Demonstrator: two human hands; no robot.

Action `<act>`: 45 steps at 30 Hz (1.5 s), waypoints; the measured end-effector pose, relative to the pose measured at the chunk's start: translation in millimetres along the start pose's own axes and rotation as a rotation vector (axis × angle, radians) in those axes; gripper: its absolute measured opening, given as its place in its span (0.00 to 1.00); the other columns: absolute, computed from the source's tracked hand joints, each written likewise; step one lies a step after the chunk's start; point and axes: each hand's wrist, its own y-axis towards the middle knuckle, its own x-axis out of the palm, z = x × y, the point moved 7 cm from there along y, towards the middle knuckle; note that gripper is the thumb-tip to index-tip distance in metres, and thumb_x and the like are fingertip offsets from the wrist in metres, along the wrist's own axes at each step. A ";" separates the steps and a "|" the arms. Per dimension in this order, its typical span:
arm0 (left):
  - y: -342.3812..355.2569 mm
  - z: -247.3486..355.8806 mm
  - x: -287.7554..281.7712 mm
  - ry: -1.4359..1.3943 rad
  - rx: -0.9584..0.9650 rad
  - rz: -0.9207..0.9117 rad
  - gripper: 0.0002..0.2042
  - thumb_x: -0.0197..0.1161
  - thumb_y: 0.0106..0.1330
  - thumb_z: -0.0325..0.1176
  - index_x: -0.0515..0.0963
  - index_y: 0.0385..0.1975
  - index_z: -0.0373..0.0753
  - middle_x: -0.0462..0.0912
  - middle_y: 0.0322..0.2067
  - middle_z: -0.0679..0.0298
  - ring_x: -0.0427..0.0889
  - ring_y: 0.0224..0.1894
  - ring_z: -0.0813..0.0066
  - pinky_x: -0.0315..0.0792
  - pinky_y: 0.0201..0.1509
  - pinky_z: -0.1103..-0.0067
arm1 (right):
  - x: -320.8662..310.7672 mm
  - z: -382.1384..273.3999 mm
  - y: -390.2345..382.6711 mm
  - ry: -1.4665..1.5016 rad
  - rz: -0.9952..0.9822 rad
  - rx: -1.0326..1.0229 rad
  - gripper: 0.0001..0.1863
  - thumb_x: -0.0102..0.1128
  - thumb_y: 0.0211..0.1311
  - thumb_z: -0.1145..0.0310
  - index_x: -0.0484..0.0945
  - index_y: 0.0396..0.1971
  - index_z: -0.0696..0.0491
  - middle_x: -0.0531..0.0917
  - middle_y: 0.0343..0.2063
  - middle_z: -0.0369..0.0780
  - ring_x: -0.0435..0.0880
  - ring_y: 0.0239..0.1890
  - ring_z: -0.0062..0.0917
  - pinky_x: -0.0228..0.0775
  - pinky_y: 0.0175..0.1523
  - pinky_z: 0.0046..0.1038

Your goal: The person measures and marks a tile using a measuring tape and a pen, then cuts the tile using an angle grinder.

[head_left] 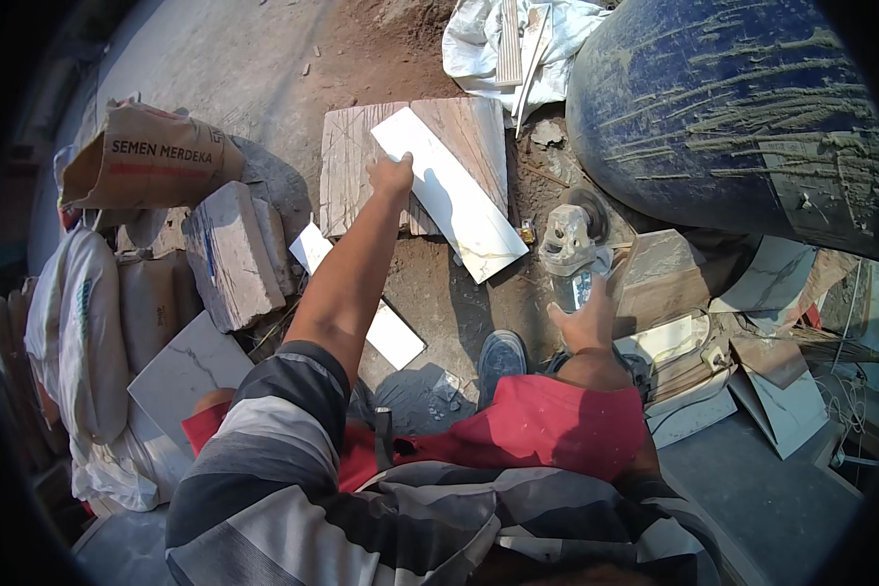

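Observation:
My left hand (pixel 393 176) grips the left long edge of a white marble-patterned tile strip (pixel 454 195), thumb on its top face. The strip lies slantwise across a pale, scored stone block (pixel 352 146), its near end jutting past the block's front edge. To the right, my right hand (pixel 588 317) is around the rear body of a dusty angle grinder (pixel 568 242), thumb on the left side; the fingers on the far side are partly hidden. The grinder's round disc (pixel 591 215) points away from me, to the right of the strip and apart from it.
A big blue drum (pixel 732 107) crusted with cement stands at far right. Tile offcuts (pixel 659 278) lean at right, beside a cable. At left are an open paper cement sack (pixel 156 161), a concrete block (pixel 230 254) and a grey-veined tile (pixel 190 371). A white offcut (pixel 394 335) lies near my feet.

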 end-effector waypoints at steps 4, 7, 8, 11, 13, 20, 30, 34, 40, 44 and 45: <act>-94.7 -16.6 -0.5 -0.111 0.208 0.259 0.22 0.64 0.61 0.33 0.73 0.54 0.28 0.80 0.48 0.45 0.79 0.52 0.50 0.71 0.57 0.66 | 2.0 -6.7 2.8 -0.029 0.048 -0.073 0.40 0.77 0.40 0.64 0.65 0.54 0.57 0.80 0.43 0.56 0.80 0.46 0.53 0.72 0.51 0.45; -156.0 -65.0 40.9 -0.331 -0.152 0.083 0.14 0.62 0.62 0.34 0.73 0.42 0.32 0.80 0.36 0.53 0.79 0.38 0.66 0.74 0.45 0.70 | 4.4 -19.7 7.8 0.011 0.060 -0.122 0.39 0.76 0.39 0.64 0.65 0.52 0.58 0.81 0.39 0.58 0.80 0.44 0.56 0.72 0.49 0.48; -172.6 -76.5 59.9 -0.349 -0.265 0.002 0.12 0.59 0.64 0.35 0.72 0.40 0.33 0.78 0.34 0.56 0.77 0.36 0.70 0.73 0.41 0.72 | 6.2 -22.5 8.5 0.005 0.036 -0.129 0.42 0.77 0.37 0.64 0.64 0.54 0.58 0.80 0.41 0.58 0.79 0.46 0.56 0.71 0.50 0.48; -207.1 -95.4 120.4 -0.656 -0.602 -0.499 0.12 0.53 0.72 0.38 0.73 0.47 0.39 0.78 0.40 0.59 0.78 0.34 0.68 0.75 0.35 0.70 | 8.0 -24.3 11.7 0.012 0.030 -0.084 0.46 0.76 0.36 0.63 0.62 0.58 0.59 0.80 0.41 0.59 0.78 0.47 0.57 0.70 0.51 0.48; -204.8 -94.1 128.1 -0.655 -0.556 -0.440 0.11 0.52 0.72 0.38 0.74 0.46 0.39 0.79 0.36 0.61 0.78 0.30 0.69 0.75 0.31 0.71 | 7.5 -28.6 12.5 0.022 0.030 -0.120 0.45 0.76 0.36 0.64 0.62 0.57 0.60 0.80 0.41 0.60 0.78 0.47 0.58 0.70 0.51 0.48; -175.4 -71.4 130.7 -0.593 -0.458 -0.455 0.08 0.53 0.74 0.35 0.74 0.46 0.40 0.79 0.34 0.64 0.79 0.31 0.73 0.78 0.33 0.74 | 3.9 -37.5 20.3 0.065 -0.004 -0.149 0.42 0.75 0.39 0.64 0.64 0.55 0.62 0.80 0.40 0.60 0.79 0.45 0.57 0.71 0.49 0.48; -153.5 -23.2 21.8 0.045 0.398 0.039 0.17 0.60 0.64 0.30 0.75 0.51 0.31 0.80 0.48 0.44 0.81 0.49 0.51 0.73 0.56 0.67 | 9.6 -99.4 79.7 -0.088 -0.088 -0.252 0.36 0.73 0.44 0.60 0.64 0.50 0.60 0.82 0.37 0.59 0.82 0.44 0.55 0.74 0.49 0.48; -110.5 -4.3 -9.1 0.321 0.594 -0.001 0.25 0.63 0.63 0.31 0.69 0.61 0.40 0.68 0.63 0.46 0.70 0.63 0.48 0.67 0.63 0.62 | 31.8 -151.6 108.5 -0.089 -0.149 -0.314 0.34 0.72 0.45 0.60 0.65 0.48 0.60 0.82 0.38 0.59 0.82 0.45 0.56 0.74 0.50 0.48; -64.2 -2.1 -18.3 0.582 0.636 -0.092 0.41 0.68 0.61 0.41 0.53 0.73 0.57 0.50 0.75 0.55 0.54 0.73 0.46 0.58 0.67 0.48 | 78.3 -219.8 149.0 -0.173 -0.210 -0.360 0.36 0.72 0.44 0.59 0.65 0.50 0.61 0.82 0.41 0.57 0.82 0.46 0.54 0.74 0.53 0.46; -52.0 -2.7 -14.0 0.589 0.612 -0.097 0.42 0.69 0.59 0.48 0.54 0.73 0.57 0.47 0.76 0.61 0.52 0.74 0.46 0.53 0.67 0.45 | 117.7 -251.5 165.1 -0.227 -0.180 -0.374 0.36 0.73 0.44 0.59 0.66 0.51 0.62 0.82 0.42 0.56 0.83 0.47 0.52 0.75 0.53 0.45; -49.8 -4.0 -9.6 0.612 0.601 -0.126 0.42 0.69 0.59 0.48 0.54 0.73 0.57 0.47 0.76 0.61 0.52 0.74 0.46 0.53 0.67 0.45 | 129.7 -254.0 168.8 -0.202 -0.221 -0.348 0.37 0.73 0.45 0.59 0.66 0.52 0.61 0.82 0.44 0.56 0.82 0.50 0.51 0.75 0.53 0.45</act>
